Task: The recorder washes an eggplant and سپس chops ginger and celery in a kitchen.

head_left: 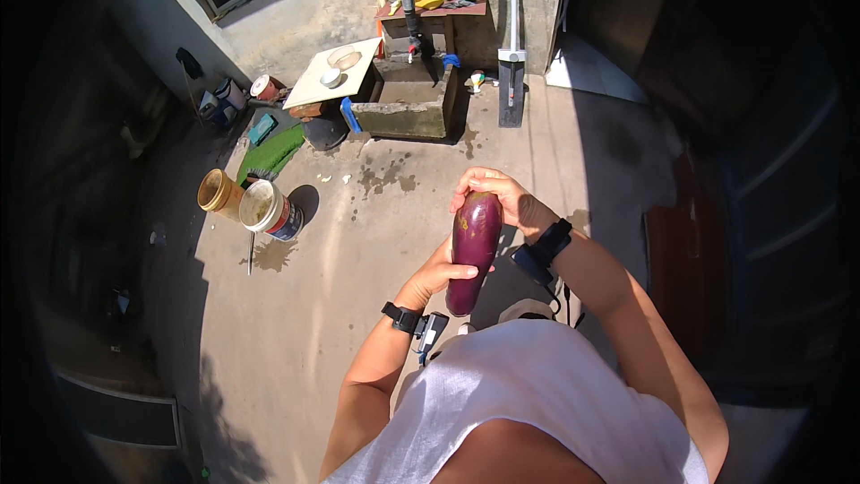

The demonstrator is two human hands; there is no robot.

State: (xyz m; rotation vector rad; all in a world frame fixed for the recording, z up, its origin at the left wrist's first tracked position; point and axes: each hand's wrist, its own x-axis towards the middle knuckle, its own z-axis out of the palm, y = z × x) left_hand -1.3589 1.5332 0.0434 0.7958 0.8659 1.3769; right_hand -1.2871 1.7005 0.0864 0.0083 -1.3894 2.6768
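A long, glossy purple eggplant (475, 242) with a few yellowish marks stands roughly upright between my hands in the middle of the view. My left hand (434, 276) grips its lower half from the left, thumb across the front and the other fingers mostly hidden behind it. My right hand (502, 190) holds the upper end, fingers curled over the top. Both forearms have black devices strapped at the wrists.
Ahead stands a concrete sink (397, 116) with a pale board (309, 81) bearing bowls and a ledge (477, 5) holding a green bottle. Two buckets (273, 218) are at the left, near green matting (273, 152). A doorway (609, 27) opens at the upper right.
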